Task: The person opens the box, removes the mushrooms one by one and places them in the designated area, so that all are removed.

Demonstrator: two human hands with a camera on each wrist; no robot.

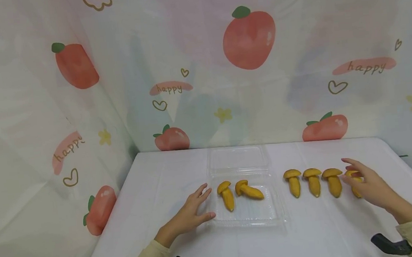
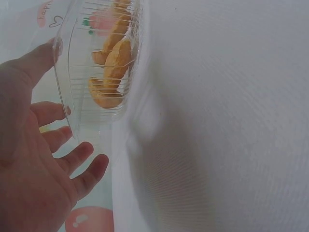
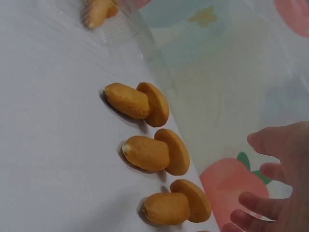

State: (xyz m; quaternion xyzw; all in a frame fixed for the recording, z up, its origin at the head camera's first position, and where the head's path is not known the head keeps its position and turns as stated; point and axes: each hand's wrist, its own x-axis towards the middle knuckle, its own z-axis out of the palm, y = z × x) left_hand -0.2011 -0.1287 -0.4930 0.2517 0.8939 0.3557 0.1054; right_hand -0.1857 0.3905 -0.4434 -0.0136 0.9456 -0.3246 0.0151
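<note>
A clear plastic clamshell container [image 1: 245,218] lies on the table with its lid folded back. Inside are two yellow mushrooms, one upright [image 1: 228,197] and one slanted [image 1: 251,192]. My left hand [image 1: 190,216] is at the container's left side, thumb and fingers spread, fingertips right at the rim in the left wrist view. Several more mushrooms form a row to the right, among them a left one [image 1: 294,183] and a third one [image 1: 333,183]. Over the rightmost mushroom [image 1: 356,192], partly covering it, hovers my right hand [image 1: 372,190] with its fingers apart.
A white cloth covers the table [image 1: 204,254]. Behind and to the left hangs a fruit-print curtain [image 1: 197,41] that meets the table's far edge. The transparent lid [image 1: 237,158] reaches back toward that edge. Dark wrist devices [image 1: 391,245] sit under the sleeves.
</note>
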